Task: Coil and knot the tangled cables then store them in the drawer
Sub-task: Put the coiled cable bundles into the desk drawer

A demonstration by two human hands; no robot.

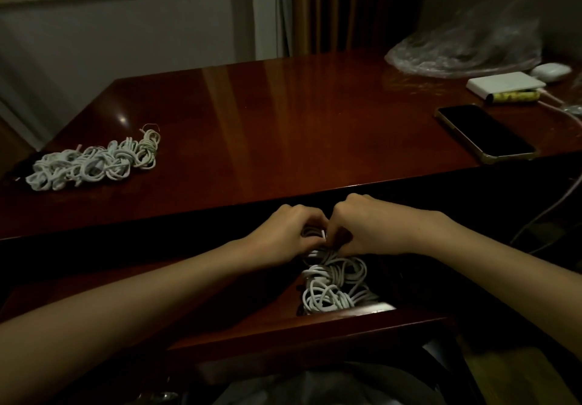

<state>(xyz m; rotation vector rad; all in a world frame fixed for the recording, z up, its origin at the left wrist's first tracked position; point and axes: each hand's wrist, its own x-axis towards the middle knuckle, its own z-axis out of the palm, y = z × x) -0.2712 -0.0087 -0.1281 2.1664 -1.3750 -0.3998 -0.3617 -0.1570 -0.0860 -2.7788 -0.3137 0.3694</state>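
A heap of white tangled cables point(94, 162) lies on the dark wooden desk point(283, 127) at the left. Below the desk's front edge the drawer point(315, 329) stands pulled out, with several white cable coils point(337, 288) inside it. Over the back of the drawer my left hand point(289, 234) and my right hand point(365, 228) meet, knuckles up. Both pinch a white cable coil point(315, 236) between their curled fingers. Most of that coil is hidden by the hands.
A dark phone point(485, 133) lies at the desk's right edge. Behind it are a white power bank point(507, 84), a yellow tube point(513, 96), a white earbud case point(551, 71) and a crumpled clear plastic bag point(466, 48). A cable point(544, 212) hangs off the right side.
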